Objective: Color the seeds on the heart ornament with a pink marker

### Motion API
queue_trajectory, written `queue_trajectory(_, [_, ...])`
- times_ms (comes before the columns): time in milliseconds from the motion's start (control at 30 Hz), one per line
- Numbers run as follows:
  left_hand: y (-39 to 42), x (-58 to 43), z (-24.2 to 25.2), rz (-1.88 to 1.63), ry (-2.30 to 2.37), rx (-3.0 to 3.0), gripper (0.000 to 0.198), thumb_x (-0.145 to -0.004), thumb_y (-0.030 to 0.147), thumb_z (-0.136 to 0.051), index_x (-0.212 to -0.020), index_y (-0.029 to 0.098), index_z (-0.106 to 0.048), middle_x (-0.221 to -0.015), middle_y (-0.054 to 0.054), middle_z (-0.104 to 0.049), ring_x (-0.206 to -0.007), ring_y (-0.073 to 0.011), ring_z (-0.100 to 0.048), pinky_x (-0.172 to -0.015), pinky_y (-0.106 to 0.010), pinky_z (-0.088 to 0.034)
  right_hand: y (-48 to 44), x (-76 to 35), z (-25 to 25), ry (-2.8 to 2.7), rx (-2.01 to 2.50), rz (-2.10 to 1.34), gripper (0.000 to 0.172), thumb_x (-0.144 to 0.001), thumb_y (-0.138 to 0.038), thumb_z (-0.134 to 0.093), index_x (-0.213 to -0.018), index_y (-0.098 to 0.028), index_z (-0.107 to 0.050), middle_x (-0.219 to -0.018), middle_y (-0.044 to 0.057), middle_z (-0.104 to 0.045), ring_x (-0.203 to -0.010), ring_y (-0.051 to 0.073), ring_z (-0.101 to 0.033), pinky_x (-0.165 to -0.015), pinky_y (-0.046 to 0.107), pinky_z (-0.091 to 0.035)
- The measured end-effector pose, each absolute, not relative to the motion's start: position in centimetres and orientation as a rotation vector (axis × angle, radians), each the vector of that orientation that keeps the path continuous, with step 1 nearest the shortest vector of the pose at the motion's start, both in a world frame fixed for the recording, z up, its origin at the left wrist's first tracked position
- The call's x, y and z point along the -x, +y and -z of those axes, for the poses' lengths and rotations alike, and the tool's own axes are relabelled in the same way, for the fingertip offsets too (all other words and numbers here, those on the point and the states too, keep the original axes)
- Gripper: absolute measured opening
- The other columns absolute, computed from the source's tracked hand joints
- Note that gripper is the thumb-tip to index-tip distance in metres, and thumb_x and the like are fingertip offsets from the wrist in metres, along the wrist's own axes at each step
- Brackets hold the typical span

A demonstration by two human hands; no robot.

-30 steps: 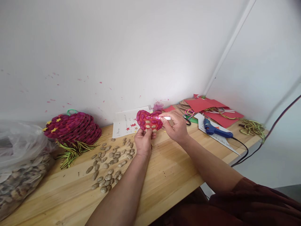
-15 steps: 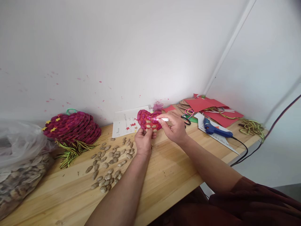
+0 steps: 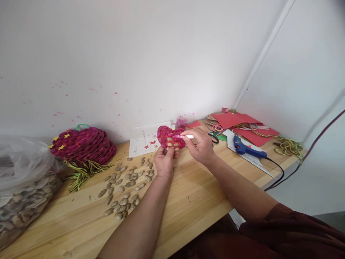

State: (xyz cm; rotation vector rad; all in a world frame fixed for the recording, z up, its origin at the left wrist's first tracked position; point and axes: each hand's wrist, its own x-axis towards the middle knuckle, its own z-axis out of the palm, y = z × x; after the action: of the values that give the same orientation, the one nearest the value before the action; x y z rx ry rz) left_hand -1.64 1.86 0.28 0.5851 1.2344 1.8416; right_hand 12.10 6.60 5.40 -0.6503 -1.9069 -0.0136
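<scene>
My left hand (image 3: pixel 165 160) pinches the lower edge of a red heart-shaped piece (image 3: pixel 163 135) studded with peanut shells. Most of its shells are painted magenta; a few low in the middle are pale and bare. In my right hand (image 3: pixel 201 145) is a slim paintbrush (image 3: pixel 189 136) with a white handle, its pink tip against the shells on the heart. Behind the heart stands a clear cup (image 3: pixel 182 121) stained pink. Loose peanut shells (image 3: pixel 130 177) lie on the wooden table (image 3: pixel 194 216) left of my left hand.
At left are a stack of magenta shell-covered pieces (image 3: pixel 88 145) with green tassels and a plastic bag of shells (image 3: pixel 29 201). A paper with stars (image 3: pixel 138 142) lies behind. To the right are red sheets (image 3: pixel 237 118), scissors (image 3: pixel 215 138), a blue glue gun (image 3: pixel 249 150) and its cord.
Both hands stay nearly in place, holding the heart and the brush. The brush tip remains on the shells, with only a very slight shift.
</scene>
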Motion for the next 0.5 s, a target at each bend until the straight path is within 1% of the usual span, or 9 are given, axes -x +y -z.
queue_trajectory(133, [1.83, 1.66, -0.30, -1.853, 1.216, -0.576, 0.037, -0.057, 0.042, -0.086, -0.077, 0.019, -0.065, -0.062, 0.002, -0.066, -0.052, -0.0160, -0.065, -0.055, -0.027, -0.053, 6.83, -12.29, -5.28, -1.895, 0.669, 0.023, 0.016, -0.104, -0.030, -0.062, -0.099, -0.024, -0.076, -0.091, 0.006, -0.081, -0.089, 0.025, -0.068, -0.085, 0.042, -0.052])
queue_trajectory(300, [1.73, 1.65, -0.47, -1.849, 1.214, -0.586, 0.037, -0.058, 0.041, -0.086, -0.080, 0.018, -0.068, -0.064, 0.000, -0.069, -0.052, -0.0163, -0.066, -0.055, -0.028, -0.053, 6.51, -12.10, -5.42, -1.910, 0.630, 0.035, 0.016, -0.104, -0.030, -0.063, -0.098, -0.023, -0.076, -0.088, 0.005, -0.080, -0.085, 0.024, -0.067, -0.082, 0.041, -0.051])
queue_trajectory(500, [1.70, 1.58, -0.52, -1.832, 1.232, -0.592, 0.035, -0.057, 0.041, -0.084, -0.077, 0.019, -0.067, -0.062, 0.001, -0.067, -0.054, -0.0174, -0.067, -0.056, -0.028, -0.054, 6.52, -12.11, -5.42, -1.900, 0.627, 0.027, 0.014, -0.103, -0.029, -0.064, -0.098, -0.024, -0.076, -0.089, 0.005, -0.080, -0.086, 0.024, -0.068, -0.083, 0.041, -0.052])
